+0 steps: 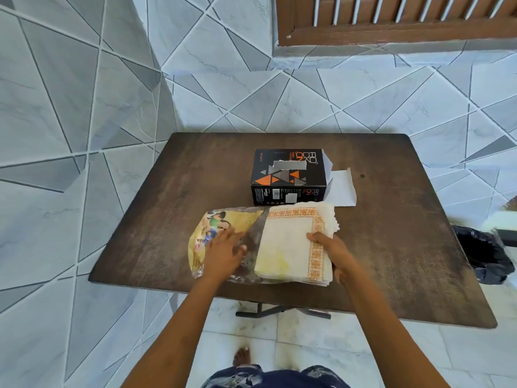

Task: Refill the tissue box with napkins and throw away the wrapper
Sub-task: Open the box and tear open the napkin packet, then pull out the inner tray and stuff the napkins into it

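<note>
A black tissue box (288, 175) with orange triangles stands at the middle of the dark wooden table (391, 247), its right end flap open. Just in front of it lies a stack of white napkins (291, 242) with an orange border, half out of a clear and yellow printed wrapper (218, 222). My left hand (223, 254) lies flat on the wrapper and presses it to the table. My right hand (333, 252) grips the right edge of the napkin stack.
A loose white sheet (342, 189) lies to the right of the box. A bin with a black bag (484, 253) stands on the floor past the table's right edge. Tiled walls stand behind and to the left.
</note>
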`<state>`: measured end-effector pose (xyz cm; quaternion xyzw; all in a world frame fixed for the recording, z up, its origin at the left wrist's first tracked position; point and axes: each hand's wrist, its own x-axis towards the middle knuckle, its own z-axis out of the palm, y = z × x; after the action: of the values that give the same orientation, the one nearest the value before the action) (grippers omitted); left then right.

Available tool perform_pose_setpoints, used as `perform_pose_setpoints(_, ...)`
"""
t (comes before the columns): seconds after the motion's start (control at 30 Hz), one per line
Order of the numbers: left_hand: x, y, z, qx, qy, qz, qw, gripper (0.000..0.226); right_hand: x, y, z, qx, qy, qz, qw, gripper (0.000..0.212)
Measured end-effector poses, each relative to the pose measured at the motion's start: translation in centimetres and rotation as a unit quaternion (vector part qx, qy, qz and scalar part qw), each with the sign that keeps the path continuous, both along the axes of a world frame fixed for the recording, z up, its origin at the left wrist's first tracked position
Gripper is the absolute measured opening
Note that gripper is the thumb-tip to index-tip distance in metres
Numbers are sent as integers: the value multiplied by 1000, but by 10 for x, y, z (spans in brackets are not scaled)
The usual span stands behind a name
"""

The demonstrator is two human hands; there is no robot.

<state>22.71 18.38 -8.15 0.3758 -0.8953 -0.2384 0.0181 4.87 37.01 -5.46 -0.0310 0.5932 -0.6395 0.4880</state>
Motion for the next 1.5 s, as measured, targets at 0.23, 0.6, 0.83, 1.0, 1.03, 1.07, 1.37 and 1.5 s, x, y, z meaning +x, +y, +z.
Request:
perform_pose_setpoints(0.23,21,-22,-17,18,-158,15,987,59,-14,8,41,-59,31,24,998,30)
perform_pose_setpoints(0.6,60,-86,10,37,-116,103,987,53,55,-115,92,-123,-51,68,989,15)
perform_pose_setpoints(0.83,108,-131,3,36,62,181,981,39,100,-202,75,-120,-149,117,975,12)
perform_pose_setpoints(1.0,125,-161,-4,-8,-100,66,993,62,108,-221,20,-33,-135,98,985,18)
perform_pose_setpoints(1.03,127,-167,-6,-18,-115,38,992,61,109,-221,11,-18,-136,89,987,16)
perform_pose_setpoints(1.07,129,-173,-8,-19,-121,24,992,60,108,-221,4,-9,-138,80,987,13)
perform_pose_setpoints(1.37,133,-209,-12,-20,-144,30,989,56,101,-243,-27,56,-36,47,997,36)
perform_pose_setpoints(1.5,133,-212,-12,1,-164,51,985,60,103,-271,-26,112,115,26,987,44)
